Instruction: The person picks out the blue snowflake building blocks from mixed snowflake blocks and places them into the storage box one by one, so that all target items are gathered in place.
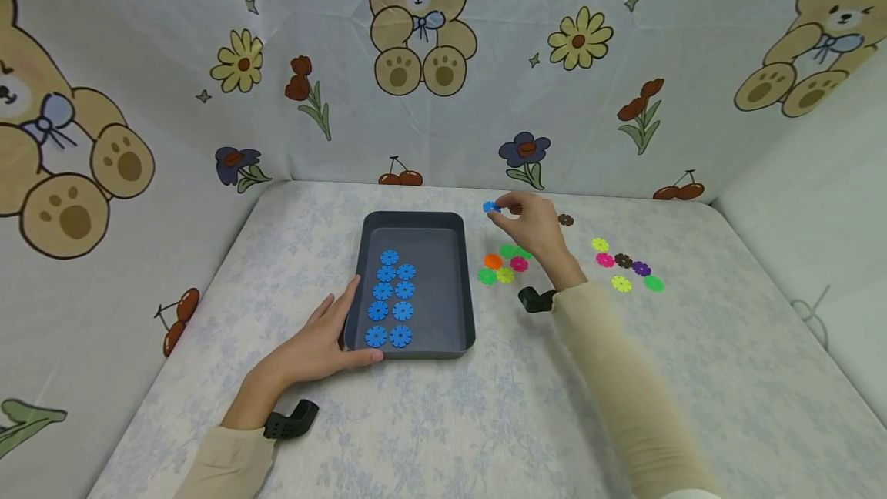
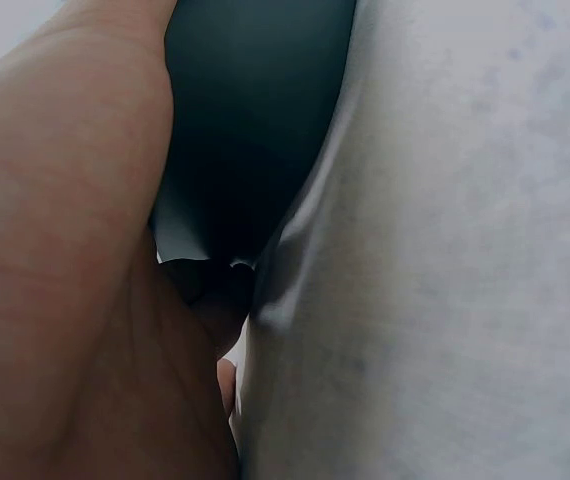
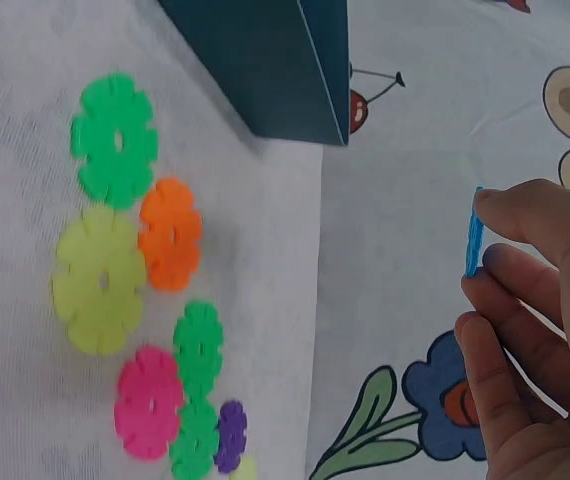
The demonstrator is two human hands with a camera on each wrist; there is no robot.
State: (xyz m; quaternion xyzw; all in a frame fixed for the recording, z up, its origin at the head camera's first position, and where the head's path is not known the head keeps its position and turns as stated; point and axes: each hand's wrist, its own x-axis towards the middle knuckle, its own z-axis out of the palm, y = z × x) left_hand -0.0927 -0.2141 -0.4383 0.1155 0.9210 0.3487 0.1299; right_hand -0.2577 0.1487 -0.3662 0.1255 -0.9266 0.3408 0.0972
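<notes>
My right hand (image 1: 535,228) pinches a blue flower-shaped disc (image 1: 490,207) between thumb and fingertips, past the tray's far right corner. The right wrist view shows this disc (image 3: 475,232) edge-on, raised off the table. My left hand (image 1: 315,346) rests against the near left corner of a dark grey tray (image 1: 446,337), fingers along its left wall and thumb at the front rim. Several blue notched discs (image 1: 383,291) lie inside the tray's left half in two rough columns. In the left wrist view the palm and tray wall (image 2: 255,120) fill much of the frame.
Right of the tray lies a cluster of green, orange, yellow and pink discs (image 1: 519,264). Farther right is another mixed group with a purple disc (image 1: 641,269). A brown disc (image 1: 565,219) lies by the right hand. A printed cloth (image 1: 430,137) backs the table.
</notes>
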